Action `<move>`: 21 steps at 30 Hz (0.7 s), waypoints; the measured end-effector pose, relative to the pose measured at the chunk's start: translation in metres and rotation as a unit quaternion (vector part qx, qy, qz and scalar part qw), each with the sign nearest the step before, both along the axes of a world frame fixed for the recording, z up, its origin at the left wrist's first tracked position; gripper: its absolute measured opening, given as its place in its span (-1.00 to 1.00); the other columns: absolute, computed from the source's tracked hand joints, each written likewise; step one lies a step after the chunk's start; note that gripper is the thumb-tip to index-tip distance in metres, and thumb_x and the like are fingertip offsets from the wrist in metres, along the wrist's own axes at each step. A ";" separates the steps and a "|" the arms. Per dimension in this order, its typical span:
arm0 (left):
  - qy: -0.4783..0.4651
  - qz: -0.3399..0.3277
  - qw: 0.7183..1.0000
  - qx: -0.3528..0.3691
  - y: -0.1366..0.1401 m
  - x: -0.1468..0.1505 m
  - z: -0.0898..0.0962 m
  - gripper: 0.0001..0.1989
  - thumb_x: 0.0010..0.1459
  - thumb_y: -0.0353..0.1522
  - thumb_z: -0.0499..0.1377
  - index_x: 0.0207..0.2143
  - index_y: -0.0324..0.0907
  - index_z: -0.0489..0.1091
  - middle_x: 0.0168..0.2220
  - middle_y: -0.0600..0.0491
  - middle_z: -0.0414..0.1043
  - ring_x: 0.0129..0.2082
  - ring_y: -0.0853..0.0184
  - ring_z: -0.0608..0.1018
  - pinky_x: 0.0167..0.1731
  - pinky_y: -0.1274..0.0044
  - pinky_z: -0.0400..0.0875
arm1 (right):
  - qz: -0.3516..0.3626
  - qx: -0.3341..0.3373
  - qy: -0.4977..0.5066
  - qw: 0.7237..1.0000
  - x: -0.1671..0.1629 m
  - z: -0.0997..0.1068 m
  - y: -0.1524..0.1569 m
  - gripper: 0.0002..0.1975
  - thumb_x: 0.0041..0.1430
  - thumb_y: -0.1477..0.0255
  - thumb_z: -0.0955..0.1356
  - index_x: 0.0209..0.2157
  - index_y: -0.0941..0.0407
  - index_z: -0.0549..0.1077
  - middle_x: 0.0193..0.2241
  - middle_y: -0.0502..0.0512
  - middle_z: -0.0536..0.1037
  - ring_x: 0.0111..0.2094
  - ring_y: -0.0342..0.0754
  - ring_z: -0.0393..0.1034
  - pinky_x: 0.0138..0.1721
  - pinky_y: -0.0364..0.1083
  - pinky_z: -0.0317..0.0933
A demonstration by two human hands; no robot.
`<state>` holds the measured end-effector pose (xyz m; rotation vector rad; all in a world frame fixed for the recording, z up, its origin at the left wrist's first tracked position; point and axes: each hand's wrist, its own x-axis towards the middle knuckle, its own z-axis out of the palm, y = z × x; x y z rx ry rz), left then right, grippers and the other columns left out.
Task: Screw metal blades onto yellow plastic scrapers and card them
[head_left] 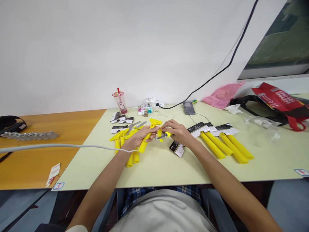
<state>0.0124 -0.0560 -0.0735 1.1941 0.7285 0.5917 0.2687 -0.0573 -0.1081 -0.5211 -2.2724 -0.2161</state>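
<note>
My left hand (138, 136) is closed around the handle of a yellow plastic scraper (144, 145), its T-shaped head pointing away from me. Close against it, my right hand (178, 131) has its fingers bent around a small tool with a yellow-and-black handle (167, 134) and a metal end. A thin yellow piece (159, 133) sits between the two hands; which fingers grip it I cannot tell. Under and beside my left hand lie several more yellow scrapers (117, 141), with grey metal blades (132, 125) near them. Below my right hand rests a black-and-white card (177, 149).
At right lie several yellow handles (212, 145) with black-and-white cards on their ends. Card packs (119, 129) lie at left, near a cup with a straw (121, 102). A white cable (72, 146) crosses at left. Behind are a power strip (149, 103), pink bag (223, 95) and red bag (281, 100).
</note>
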 end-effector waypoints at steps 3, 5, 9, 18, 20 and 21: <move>0.013 0.018 1.000 -0.010 0.002 0.002 -0.004 -0.51 0.09 -0.07 0.58 -0.14 -0.19 0.54 -0.47 0.18 0.30 -0.58 0.53 0.20 -0.63 0.59 -0.07 | -0.007 0.007 -0.016 1.000 -0.001 0.001 -0.001 -0.41 0.17 0.84 0.25 0.06 0.03 0.56 0.02 0.16 0.71 0.09 0.12 0.54 -0.12 0.02 0.56; 0.017 0.037 0.999 -0.008 0.002 0.004 -0.007 -0.50 0.07 -0.06 0.59 -0.17 -0.20 0.53 -0.45 0.16 0.30 -0.54 0.51 0.24 -0.62 0.60 -0.06 | -0.006 -0.007 -0.012 1.000 -0.003 0.001 -0.002 -0.42 0.19 0.83 0.24 0.06 0.02 0.58 0.02 0.16 0.72 0.10 0.11 0.54 -0.11 0.02 0.56; 0.003 0.114 0.993 0.037 -0.002 0.004 -0.010 -0.48 0.13 0.00 0.55 -0.20 -0.19 0.47 -0.28 0.06 0.41 -0.41 0.47 0.38 -0.59 0.62 0.10 | 0.020 -0.086 0.097 0.991 -0.011 0.007 -0.009 -0.67 0.41 0.63 0.30 -0.03 0.01 0.62 -0.08 0.19 0.72 0.01 0.10 0.58 -0.02 0.07 0.54; -0.036 0.116 0.992 0.033 -0.008 0.010 -0.002 -0.50 0.14 -0.05 0.52 -0.22 -0.14 0.35 -0.29 0.11 0.31 -0.40 0.44 0.38 -0.59 0.63 0.25 | -0.084 -0.432 0.331 0.835 -0.018 0.024 -0.015 -0.37 0.11 -0.26 0.54 -0.32 0.05 0.50 -0.51 -0.03 0.44 -0.63 -0.12 0.21 -0.60 -0.04 0.24; -0.022 0.098 0.993 0.062 -0.010 0.012 -0.003 -0.51 0.14 -0.05 0.52 -0.26 -0.15 0.35 -0.31 0.10 0.31 -0.39 0.43 0.38 -0.56 0.62 0.26 | -0.079 -0.444 0.340 0.825 -0.017 0.022 -0.012 -0.36 0.05 -0.23 0.58 -0.35 0.07 0.49 -0.49 -0.03 0.43 -0.63 -0.14 0.22 -0.62 -0.06 0.22; -0.014 0.093 0.993 0.076 -0.011 0.013 -0.004 -0.51 0.14 -0.05 0.52 -0.28 -0.15 0.35 -0.31 0.10 0.32 -0.39 0.43 0.38 -0.55 0.62 0.28 | -0.078 -0.447 0.344 0.822 -0.016 0.020 -0.010 -0.37 0.02 -0.21 0.61 -0.34 0.07 0.50 -0.46 -0.03 0.44 -0.63 -0.15 0.22 -0.64 -0.07 0.21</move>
